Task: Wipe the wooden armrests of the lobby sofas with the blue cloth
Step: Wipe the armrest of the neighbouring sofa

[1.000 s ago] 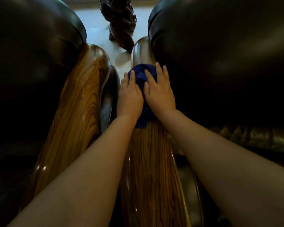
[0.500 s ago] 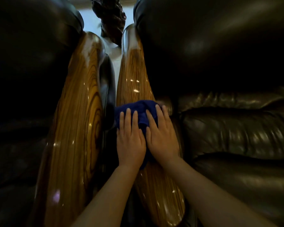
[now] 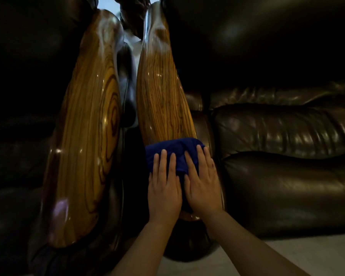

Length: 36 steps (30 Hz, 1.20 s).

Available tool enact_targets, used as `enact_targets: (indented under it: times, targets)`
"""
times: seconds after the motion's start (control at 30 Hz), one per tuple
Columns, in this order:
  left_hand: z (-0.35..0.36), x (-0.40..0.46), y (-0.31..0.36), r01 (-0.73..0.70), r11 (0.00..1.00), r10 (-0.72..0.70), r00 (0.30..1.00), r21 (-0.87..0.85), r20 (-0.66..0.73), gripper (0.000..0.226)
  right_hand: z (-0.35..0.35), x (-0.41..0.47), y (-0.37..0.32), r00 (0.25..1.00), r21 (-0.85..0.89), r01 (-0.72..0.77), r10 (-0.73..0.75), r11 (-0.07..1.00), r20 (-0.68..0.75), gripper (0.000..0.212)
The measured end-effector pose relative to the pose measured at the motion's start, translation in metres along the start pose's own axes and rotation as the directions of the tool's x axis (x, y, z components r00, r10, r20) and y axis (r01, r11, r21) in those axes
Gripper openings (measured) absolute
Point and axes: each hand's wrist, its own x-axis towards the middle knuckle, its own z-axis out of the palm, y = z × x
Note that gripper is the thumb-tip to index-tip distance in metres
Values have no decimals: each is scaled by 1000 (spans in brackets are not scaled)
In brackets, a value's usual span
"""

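Two glossy wooden armrests run side by side away from me. The blue cloth (image 3: 175, 152) lies bunched on the near end of the right armrest (image 3: 159, 92). My left hand (image 3: 164, 188) and my right hand (image 3: 202, 186) press flat on the cloth next to each other, fingers stretched forward. The left armrest (image 3: 86, 136) is bare, with nothing touching it. Most of the cloth is hidden under my palms.
Dark leather sofa cushions (image 3: 287, 156) flank the armrests on the right, and a dark sofa (image 3: 18, 96) on the left. A narrow gap (image 3: 127, 100) separates the armrests. Pale floor (image 3: 307, 253) shows at the lower right; a dark carved object (image 3: 133, 8) stands beyond the armrests.
Both hands have slid the cloth along the right armrest from its far end back to its near end, toward me. The view has pulled back with them.
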Motion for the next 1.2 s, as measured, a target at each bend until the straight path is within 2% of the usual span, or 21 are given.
enact_targets:
  times: [0.07,0.2,0.33,0.5,0.6,0.7,0.8,1.03,1.2]
  targets:
    - [-5,-10,2,-6,1000,7,1000,-17,24,67,-4,-10,-1,999,-8,-14,14,1000,43,57]
    - [-26,-23,1,-25,998,26,1000,-52,14,57,-24,-22,1,997,-76,-10,16,997,73,54]
    - [-39,-26,-5,-52,998,53,999,-25,4,55,-45,-23,15,994,-79,102,-99,992,36,58]
    - [-36,-16,-1,48,987,-40,998,-152,54,47,-52,-11,12,988,-19,150,-149,989,27,40]
    - [-43,-4,-4,74,961,-46,993,-267,107,33,-56,0,11,997,150,45,-55,988,60,23]
    - [-61,6,-5,166,917,-113,980,-362,164,27,-69,9,16,980,300,-128,74,945,183,24]
    - [-87,16,5,234,886,-165,966,-400,198,27,-96,19,16,953,367,-217,115,905,280,25]
    - [-174,31,47,232,869,-146,964,-437,223,27,-191,38,-3,965,313,-142,61,939,255,24]
    - [-245,34,92,200,840,-83,966,-504,246,28,-273,35,-14,984,289,-123,80,949,158,25]
